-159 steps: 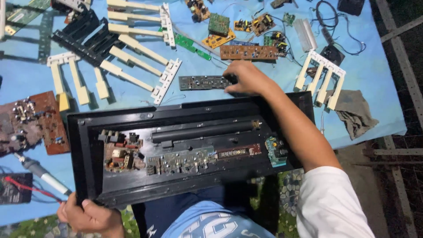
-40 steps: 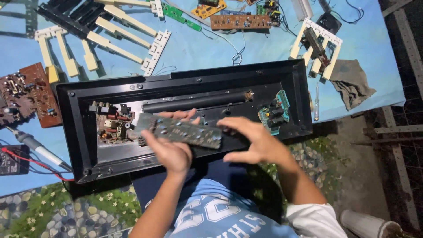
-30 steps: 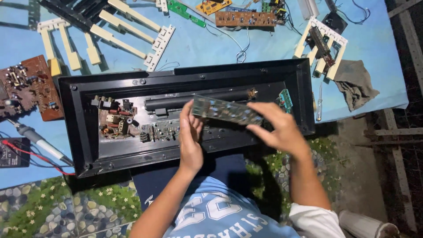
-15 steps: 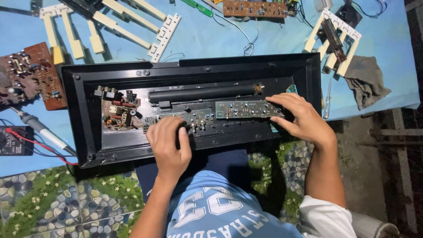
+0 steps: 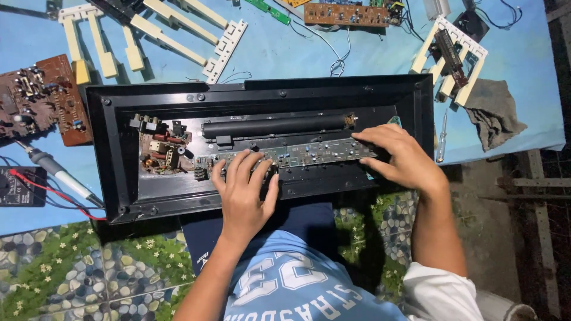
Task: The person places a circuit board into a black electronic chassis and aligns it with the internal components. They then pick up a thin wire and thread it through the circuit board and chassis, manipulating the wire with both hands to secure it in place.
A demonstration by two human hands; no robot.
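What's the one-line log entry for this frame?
left hand: pressing circuit board | right hand: on board's right end | board: inside black casing

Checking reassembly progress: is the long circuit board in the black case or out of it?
In: the long circuit board lies flat inside the black case, both hands pressing it.

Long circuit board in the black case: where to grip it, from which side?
Probably by its two short ends, from above. The long circuit board lies flat and narrow in the black case, its top studded with parts, a black tube close behind. The left hand presses one end, the right hand the other, so edge pinches look safest.
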